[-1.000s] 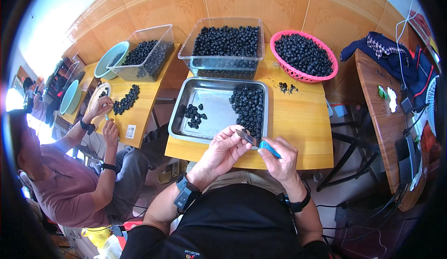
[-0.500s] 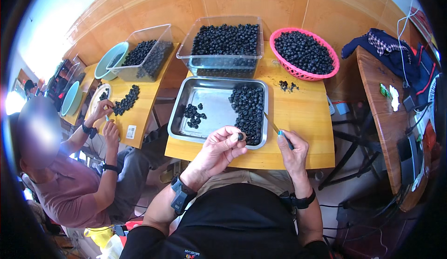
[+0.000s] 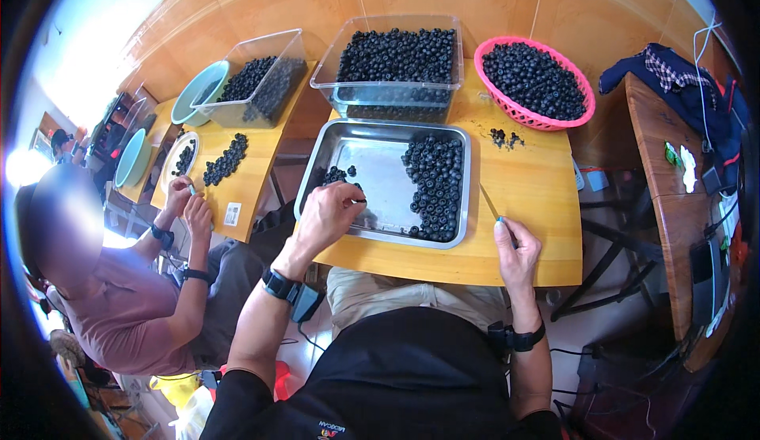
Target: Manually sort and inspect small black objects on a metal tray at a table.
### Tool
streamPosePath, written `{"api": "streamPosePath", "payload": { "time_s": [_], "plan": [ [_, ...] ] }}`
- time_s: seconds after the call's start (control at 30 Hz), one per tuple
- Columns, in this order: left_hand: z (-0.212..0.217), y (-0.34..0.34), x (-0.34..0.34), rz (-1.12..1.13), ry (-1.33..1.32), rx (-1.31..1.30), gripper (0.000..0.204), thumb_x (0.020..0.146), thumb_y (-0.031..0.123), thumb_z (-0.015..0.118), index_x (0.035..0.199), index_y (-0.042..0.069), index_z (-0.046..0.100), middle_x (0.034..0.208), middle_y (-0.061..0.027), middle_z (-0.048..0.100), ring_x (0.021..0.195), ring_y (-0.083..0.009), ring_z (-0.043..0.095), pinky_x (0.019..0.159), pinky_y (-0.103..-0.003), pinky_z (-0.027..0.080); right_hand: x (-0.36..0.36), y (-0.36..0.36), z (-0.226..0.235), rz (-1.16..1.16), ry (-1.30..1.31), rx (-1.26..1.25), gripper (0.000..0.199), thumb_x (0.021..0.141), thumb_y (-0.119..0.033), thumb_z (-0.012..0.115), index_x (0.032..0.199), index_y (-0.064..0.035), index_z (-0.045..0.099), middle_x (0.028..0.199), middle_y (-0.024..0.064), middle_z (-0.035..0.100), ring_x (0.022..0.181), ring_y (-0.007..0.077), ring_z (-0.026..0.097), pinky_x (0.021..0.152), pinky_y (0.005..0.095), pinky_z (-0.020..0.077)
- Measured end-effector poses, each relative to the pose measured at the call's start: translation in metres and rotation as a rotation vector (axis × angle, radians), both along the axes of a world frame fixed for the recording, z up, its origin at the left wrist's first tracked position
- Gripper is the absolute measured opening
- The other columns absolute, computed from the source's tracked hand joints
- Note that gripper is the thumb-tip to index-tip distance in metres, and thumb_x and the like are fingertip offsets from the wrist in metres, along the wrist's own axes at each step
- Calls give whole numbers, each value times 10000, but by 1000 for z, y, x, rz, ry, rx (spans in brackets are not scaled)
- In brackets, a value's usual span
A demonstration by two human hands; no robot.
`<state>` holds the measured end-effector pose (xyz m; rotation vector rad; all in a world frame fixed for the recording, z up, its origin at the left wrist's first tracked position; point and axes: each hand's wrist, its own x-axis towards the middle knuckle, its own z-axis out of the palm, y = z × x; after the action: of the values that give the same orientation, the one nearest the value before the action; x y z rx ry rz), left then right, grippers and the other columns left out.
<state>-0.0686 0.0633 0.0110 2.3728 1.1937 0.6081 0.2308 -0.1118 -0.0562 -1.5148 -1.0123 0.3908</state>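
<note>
A steel tray (image 3: 372,234) lies in front of me with a large heap of blueberries (image 3: 434,187) along its right side. Some more blueberries (image 3: 336,174) are at its left side, partly covered by my left hand (image 3: 328,217). Over that left part of the tray, the fingertips of this hand are pinched together on a dark blueberry (image 3: 360,201), only partly visible. My right hand (image 3: 518,252), beyond the tray's right edge, is closed round the handle of a thin, knife-like tool (image 3: 488,201). Its narrow tip points up and away from me, above the wooden table (image 3: 526,191).
Behind the tray stands a clear plastic bin (image 3: 388,88) full of blueberries; right of it is a pink basket (image 3: 584,115) of blueberries. Dark scraps (image 3: 507,139) lie near the basket. At left, a co-worker (image 3: 134,297) handles blueberries at another table. A brown side table (image 3: 661,163) stands right.
My left hand has moved left and down over the tray's left side, from in front of the berry heap. My right hand has shifted slightly right with the tool, away from the tray.
</note>
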Motion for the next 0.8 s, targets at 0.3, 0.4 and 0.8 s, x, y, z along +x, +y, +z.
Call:
{"api": "streamPosePath", "payload": {
  "time_s": [0.3,0.4,0.8],
  "plan": [
    [2,15,-6,-18,252,105,185,841,129,739,984,12,747,975,-172,715,831,-326,721,760,-401,569,4,0,-5,22,35,9,322,980,-239,719,1056,74,721,821,83,678,743,122,584,684,281,482],
    [-5,9,14,-115,45,44,201,860,160,739,986,3,747,946,-161,723,841,-300,733,745,-394,574,4,0,-4,29,30,-2,321,980,-238,719,1058,73,721,827,88,683,746,125,589,690,281,485],
    [-14,2,72,-281,182,-13,228,847,169,723,1037,50,765,1032,-177,723,932,-376,702,845,-449,560,1,-2,-4,15,59,9,330,970,-241,730,1060,76,724,869,103,704,779,132,615,719,285,504]
  ]
}}
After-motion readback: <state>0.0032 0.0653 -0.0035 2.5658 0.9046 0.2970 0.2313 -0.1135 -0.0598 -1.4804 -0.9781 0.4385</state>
